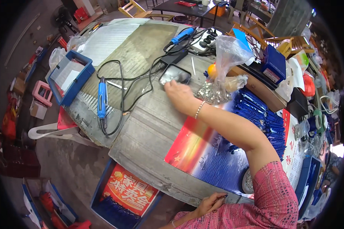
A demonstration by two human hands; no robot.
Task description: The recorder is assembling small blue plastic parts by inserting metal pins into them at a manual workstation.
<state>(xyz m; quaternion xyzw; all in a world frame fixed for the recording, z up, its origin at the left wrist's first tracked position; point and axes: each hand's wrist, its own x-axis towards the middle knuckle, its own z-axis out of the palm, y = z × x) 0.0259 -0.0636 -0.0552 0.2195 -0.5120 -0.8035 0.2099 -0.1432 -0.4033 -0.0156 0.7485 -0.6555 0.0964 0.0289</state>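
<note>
My right hand [179, 97] stretches across the worktable, its fingertips drawn together at the near rim of a small black tray [187, 78]. Something silvery lies in the tray; whatever the fingers grip is hidden. Close to the table's front edge, my left hand [209, 203] is closed, with a tiny dark blue tip at its fingers that I cannot identify. A heap of shiny round metal pieces [212, 94] lies right of the tray, below a clear plastic bag [231, 51]. Under and beyond my right forearm, many slim dark blue pieces [261, 116] are piled on a printed sheet [187, 143].
Two blue corded hand tools [102, 100] [183, 35] lie with looping black cables on the table. A power strip [205, 41] sits at the back. At the left stands a blue bin [87, 76]; another blue bin [97, 202] is below the front edge.
</note>
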